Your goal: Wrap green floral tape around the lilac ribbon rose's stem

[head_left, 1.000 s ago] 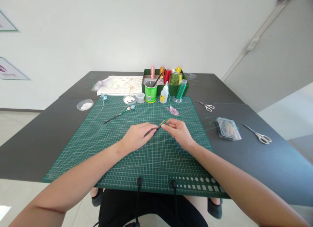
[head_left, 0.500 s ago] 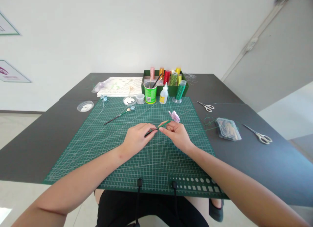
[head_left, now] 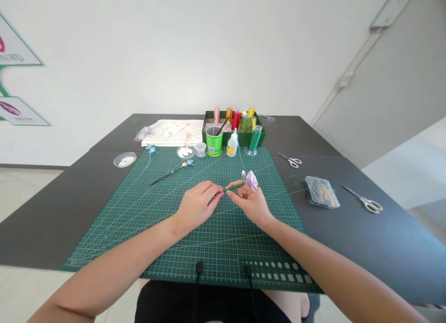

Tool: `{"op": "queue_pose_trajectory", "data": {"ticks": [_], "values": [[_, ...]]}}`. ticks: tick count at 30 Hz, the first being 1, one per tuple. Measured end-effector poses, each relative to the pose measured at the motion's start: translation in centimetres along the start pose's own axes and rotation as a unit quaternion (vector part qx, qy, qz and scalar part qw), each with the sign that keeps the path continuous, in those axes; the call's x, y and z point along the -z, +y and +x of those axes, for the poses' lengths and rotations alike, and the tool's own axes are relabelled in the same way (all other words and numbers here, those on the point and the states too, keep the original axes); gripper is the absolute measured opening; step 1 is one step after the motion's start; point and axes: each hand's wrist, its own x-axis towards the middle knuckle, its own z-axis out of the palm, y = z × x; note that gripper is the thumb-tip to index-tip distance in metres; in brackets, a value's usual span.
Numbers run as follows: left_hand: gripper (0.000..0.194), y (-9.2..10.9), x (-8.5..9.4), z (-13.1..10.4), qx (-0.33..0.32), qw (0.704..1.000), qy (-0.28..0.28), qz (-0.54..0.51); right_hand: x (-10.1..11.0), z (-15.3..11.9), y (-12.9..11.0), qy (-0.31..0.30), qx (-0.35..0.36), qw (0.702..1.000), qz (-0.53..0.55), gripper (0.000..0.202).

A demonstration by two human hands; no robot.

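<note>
Over the green cutting mat (head_left: 216, 239), both hands pinch one thin stick wrapped in green thread (head_left: 235, 186). A pale purple flower (head_left: 251, 179) sits at its upper right end, just above my right hand (head_left: 249, 200). My right hand has its thumb and fingers closed on the green part. To the left, my left hand (head_left: 200, 200) grips the stick's darker lower end, which its fingers partly hide. The fingertips of the two hands nearly meet. Farther left on the mat lies a dark stick (head_left: 167, 175) with a small blue and cream flower.
At the back stand a green box (head_left: 244, 138) of thread spools, a green can (head_left: 214, 144), a glue bottle (head_left: 232, 144) and a green spool (head_left: 255, 139). Two scissors (head_left: 291, 161) (head_left: 371, 205) and a clear box (head_left: 321, 192) lie right; a dish (head_left: 124, 160) lies left.
The camera view has tilted up slightly, so the table appears lower. The flower has turned and now shows more of its petals. Both hands keep their hold on the stick.
</note>
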Motion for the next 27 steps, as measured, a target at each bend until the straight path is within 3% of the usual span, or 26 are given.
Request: {"op": "queue_pose_trajectory", "data": {"ticks": [6,12,19,23,27], "values": [[0.017,0.1,0.4,0.4,0.089,0.99,-0.067,-0.082,0.1,0.2,-0.2,-0.012,0.006,1.0,0.001,0.034],[0.04,0.2,0.2,0.7,0.2,0.925,-0.174,-0.274,-0.1,0.2,-0.1,-0.026,0.023,0.999,0.0,0.047],[0.056,0.1,-0.9,0.6,0.191,0.919,-0.171,-0.301,0.0,0.5,0.7,-0.046,0.007,0.999,0.028,0.042],[0.054,0.0,-0.5,0.7,0.193,0.914,-0.179,-0.309,0.4,0.6,0.4,-0.053,0.002,0.998,0.038,0.047],[0.046,-0.2,-0.2,0.6,0.196,0.906,-0.196,-0.319,0.9,0.8,0.2,-0.116,-0.017,0.991,0.071,0.037]]}}
